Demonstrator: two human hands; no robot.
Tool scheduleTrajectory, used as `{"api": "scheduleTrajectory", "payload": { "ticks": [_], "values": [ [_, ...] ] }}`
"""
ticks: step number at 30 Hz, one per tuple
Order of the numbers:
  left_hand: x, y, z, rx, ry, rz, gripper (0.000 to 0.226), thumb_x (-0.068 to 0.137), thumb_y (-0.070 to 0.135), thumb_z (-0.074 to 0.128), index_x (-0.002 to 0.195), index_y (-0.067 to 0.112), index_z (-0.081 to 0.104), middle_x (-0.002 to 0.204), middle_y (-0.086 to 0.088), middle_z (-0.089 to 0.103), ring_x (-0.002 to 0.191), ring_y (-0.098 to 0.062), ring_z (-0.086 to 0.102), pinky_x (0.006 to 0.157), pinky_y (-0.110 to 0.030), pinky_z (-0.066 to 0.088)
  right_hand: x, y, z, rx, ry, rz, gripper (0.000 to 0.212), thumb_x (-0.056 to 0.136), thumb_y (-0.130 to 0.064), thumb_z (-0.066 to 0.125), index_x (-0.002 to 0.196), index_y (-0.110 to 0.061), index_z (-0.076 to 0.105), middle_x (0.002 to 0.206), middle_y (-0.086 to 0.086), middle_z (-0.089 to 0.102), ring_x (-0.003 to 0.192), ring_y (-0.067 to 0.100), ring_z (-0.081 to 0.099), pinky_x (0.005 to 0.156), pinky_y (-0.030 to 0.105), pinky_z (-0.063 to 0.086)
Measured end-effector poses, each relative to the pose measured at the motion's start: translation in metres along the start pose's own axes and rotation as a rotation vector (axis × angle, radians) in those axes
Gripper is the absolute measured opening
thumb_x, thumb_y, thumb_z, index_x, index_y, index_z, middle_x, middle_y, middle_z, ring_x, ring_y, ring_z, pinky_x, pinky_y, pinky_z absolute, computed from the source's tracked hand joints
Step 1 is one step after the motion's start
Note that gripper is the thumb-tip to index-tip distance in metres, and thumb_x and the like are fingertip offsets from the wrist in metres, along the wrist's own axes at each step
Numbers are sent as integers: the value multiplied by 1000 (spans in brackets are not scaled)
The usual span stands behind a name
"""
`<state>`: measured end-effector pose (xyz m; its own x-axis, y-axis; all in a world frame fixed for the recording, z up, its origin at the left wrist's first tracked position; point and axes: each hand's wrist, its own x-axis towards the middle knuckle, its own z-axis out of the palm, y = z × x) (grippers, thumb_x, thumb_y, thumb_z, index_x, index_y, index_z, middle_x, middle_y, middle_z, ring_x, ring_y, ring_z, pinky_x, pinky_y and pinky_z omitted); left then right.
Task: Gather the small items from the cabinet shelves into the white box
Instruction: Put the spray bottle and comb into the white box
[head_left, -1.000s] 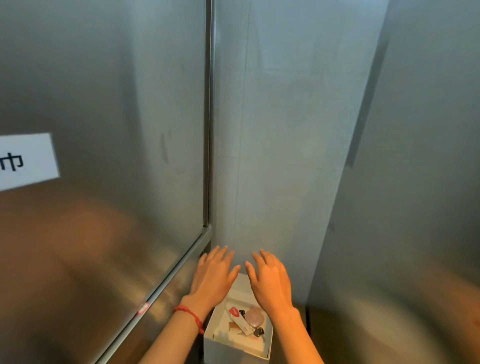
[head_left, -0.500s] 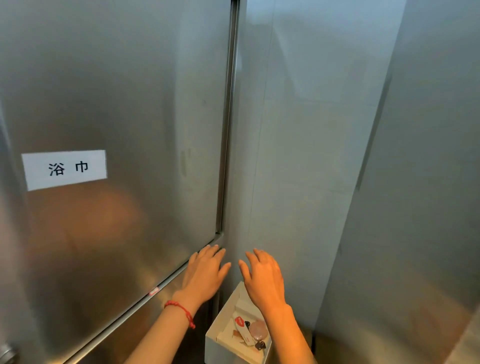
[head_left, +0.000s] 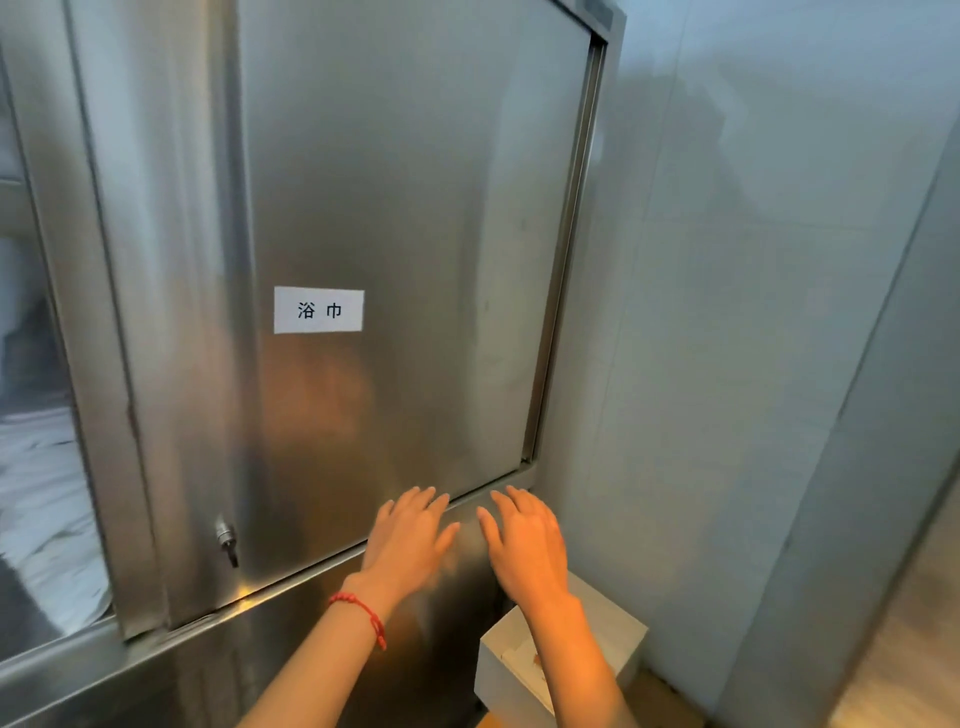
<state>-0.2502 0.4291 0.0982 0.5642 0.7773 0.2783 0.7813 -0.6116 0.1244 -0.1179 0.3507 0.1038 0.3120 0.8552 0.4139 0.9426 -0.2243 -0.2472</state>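
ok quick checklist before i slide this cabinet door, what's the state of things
1. Left hand free, fingers straight: ok.
2. Right hand free, fingers straight: ok.
3. Hands touching the steel door: cannot tell, they sit at its lower edge.
4. White box within reach, low by the right forearm: ok.
5. Box contents: cannot tell, the arm hides them.
6. Door with the paper label open: not ok, it covers this bay.

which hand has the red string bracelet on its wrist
The left hand: a red string bracelet circles its wrist. The right hand, above the white box, has a bare wrist.
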Motion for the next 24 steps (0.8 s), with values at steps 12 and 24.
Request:
{"api": "scheduleTrajectory", "payload": {
  "ticks": [12,24],
  "values": [
    [-58,-36,-29,34,68,-141,54,99,48,31,147,24,29,154,4,27,142,-12,19,114,-32,18,-21,-54,-1,76,-38,-148,49,101,-45,30,143,-21,40,149,-1,37,139,12,26,113,26,16],
    [-131,-102,-70,70,99,-238,53,99,47,32,147,24,29,153,2,28,142,-14,20,115,-33,18,-52,-148,7,157,-40,-244,47,100,-46,32,140,-23,43,146,-3,41,138,12,29,112,25,17]
  ]
}}
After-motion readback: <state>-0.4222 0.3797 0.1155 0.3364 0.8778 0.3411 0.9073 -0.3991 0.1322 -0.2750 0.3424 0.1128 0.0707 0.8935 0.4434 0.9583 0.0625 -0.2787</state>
